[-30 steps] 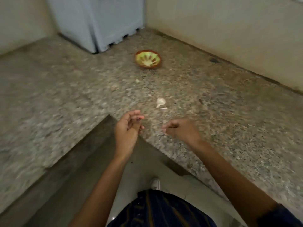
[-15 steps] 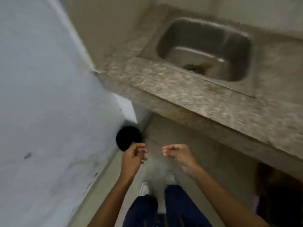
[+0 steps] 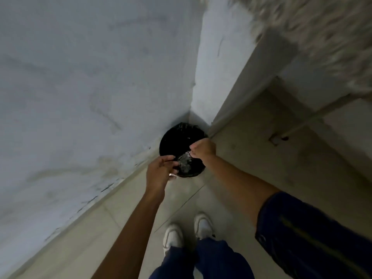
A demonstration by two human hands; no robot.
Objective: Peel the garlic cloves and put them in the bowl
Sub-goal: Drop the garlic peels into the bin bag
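Observation:
I am standing over a round black bin (image 3: 173,137) in the floor corner, with pale crumpled scraps (image 3: 184,164) lying inside it. My right hand (image 3: 203,148) hovers above the bin's right side, fingers pinched on a small white flake of garlic skin (image 3: 188,153). My left hand (image 3: 160,172) reaches over the bin's near left edge with its fingers curled. A small pale spot shows under its palm, and I cannot tell what it is. The bowl and the garlic cloves are out of view.
A grey-white wall (image 3: 80,87) runs along the left and meets the cabinet side (image 3: 219,57) in the corner behind the bin. The speckled counter edge (image 3: 322,37) overhangs at top right. My white shoes (image 3: 187,232) stand on the tiled floor (image 3: 251,148).
My view has swung from the counter with the bowl, past the sink, down to the bin. Both hands moved forward from in front of my body to above the bin.

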